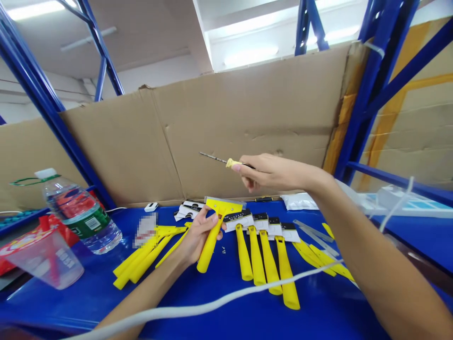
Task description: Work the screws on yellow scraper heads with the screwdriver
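My left hand (200, 231) is closed around a yellow scraper (211, 243), its wide head up and its handle slanting down toward me. A clear blade strip shows along the top edge of the head, with two screws on its face. Higher up and to the right, my right hand (260, 170) grips a screwdriver (231, 163) by its pale yellow handle; the thin shaft points left, apart from the scraper. A few small screws (223, 250) lie on the blue table just right of the held scraper.
Several carded yellow scrapers (266, 259) lie right of centre, bare yellow handles (141, 259) at left. Yellow parts (318, 257) and clear strips (313, 231) sit further right. A water bottle (85, 217) and plastic cup (53, 259) stand left. A white cable (219, 304) crosses in front; cardboard (247, 123) rises behind.
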The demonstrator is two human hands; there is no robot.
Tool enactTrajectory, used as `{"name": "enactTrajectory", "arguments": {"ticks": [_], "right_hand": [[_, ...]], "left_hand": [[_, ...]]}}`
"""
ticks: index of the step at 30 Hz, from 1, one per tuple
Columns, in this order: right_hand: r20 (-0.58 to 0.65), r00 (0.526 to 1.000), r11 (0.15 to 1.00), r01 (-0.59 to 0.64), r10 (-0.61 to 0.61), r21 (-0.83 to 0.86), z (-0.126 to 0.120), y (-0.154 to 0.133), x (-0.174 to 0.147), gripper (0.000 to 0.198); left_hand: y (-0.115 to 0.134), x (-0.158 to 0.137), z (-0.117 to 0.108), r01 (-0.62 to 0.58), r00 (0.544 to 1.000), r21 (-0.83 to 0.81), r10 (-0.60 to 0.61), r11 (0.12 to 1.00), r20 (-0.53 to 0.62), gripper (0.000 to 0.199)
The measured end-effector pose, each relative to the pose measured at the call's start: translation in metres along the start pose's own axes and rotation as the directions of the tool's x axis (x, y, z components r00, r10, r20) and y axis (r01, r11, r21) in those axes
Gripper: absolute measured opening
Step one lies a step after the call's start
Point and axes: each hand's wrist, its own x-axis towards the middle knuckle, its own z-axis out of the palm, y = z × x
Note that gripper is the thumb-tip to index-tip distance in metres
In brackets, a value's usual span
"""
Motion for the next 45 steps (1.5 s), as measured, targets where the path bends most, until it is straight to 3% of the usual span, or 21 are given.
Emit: {"name": "enactTrajectory", "arguments": {"ticks": [3,7,14,18,21,23,25,26,31,35,37,40,45], "right_hand": [[-0.001,0.998,0.997,0.064,-0.064,0.051,0.005,-0.002,0.003,0.059],[0.001,0.993,0.99,0.12,-0.12,-0.073,0.011,-0.002,0.007,0.041],[0.127,0.98,0.988,0.157,-0.154,-0.009,0.017,-0.006,0.011,0.024],[0.075,0.981,0.983,0.184,-0.181,-0.024,0.013,-0.004,0.008,0.019],[0.013,0.981,0.981,0.192,-0.191,-0.021,0.005,0.0,0.005,0.014],[-0.039,0.983,0.983,0.178,-0.18,-0.053,-0.001,0.006,0.003,0.012],[-0.094,0.98,0.982,0.165,-0.174,-0.096,-0.007,0.012,0.001,0.013],[-0.124,0.976,0.98,0.164,-0.178,-0.111,-0.01,0.015,-0.001,0.015],[-0.267,0.947,0.98,0.149,-0.179,-0.128,-0.026,0.027,-0.011,0.014],[-0.298,0.94,0.985,0.137,-0.163,-0.108,-0.033,0.03,-0.018,0.015],[-0.29,0.943,0.984,0.139,-0.166,-0.111,-0.033,0.031,-0.018,0.014],[-0.274,0.949,0.985,0.134,-0.158,-0.104,-0.032,0.032,-0.017,0.014],[-0.306,0.94,0.983,0.105,-0.148,-0.151,-0.031,0.033,-0.015,0.016]], "left_hand": [[0.0,0.0,0.0,-0.016,1.0,0.028,0.016,0.999,0.012,0.039],[0.001,-0.001,0.002,-0.039,0.999,0.08,0.036,0.996,0.03,0.037],[0.001,-0.001,0.011,-0.047,0.999,0.165,0.047,0.985,0.003,0.043],[0.001,0.006,0.018,-0.099,0.993,0.222,0.11,0.97,-0.035,0.044],[0.003,0.019,0.016,-0.167,0.984,0.343,0.177,0.924,0.001,0.048],[0.009,0.033,0.007,-0.226,0.969,0.524,0.245,0.821,0.035,0.056],[0.02,0.05,-0.01,-0.193,0.959,0.81,0.28,0.553,0.037,0.066],[0.027,0.058,-0.021,-0.153,0.96,0.862,0.278,0.484,0.014,0.067],[0.059,0.083,-0.085,0.084,0.935,0.983,0.328,0.164,-0.135,0.063],[0.059,0.079,-0.12,0.22,0.927,0.974,0.324,-0.061,-0.189,0.035],[0.055,0.076,-0.13,0.24,0.931,0.961,0.314,-0.14,-0.187,0.027],[0.051,0.074,-0.137,0.238,0.934,0.949,0.316,-0.209,-0.165,0.031],[0.051,0.075,-0.136,0.18,0.925,0.962,0.367,-0.204,-0.095,0.046]]}}
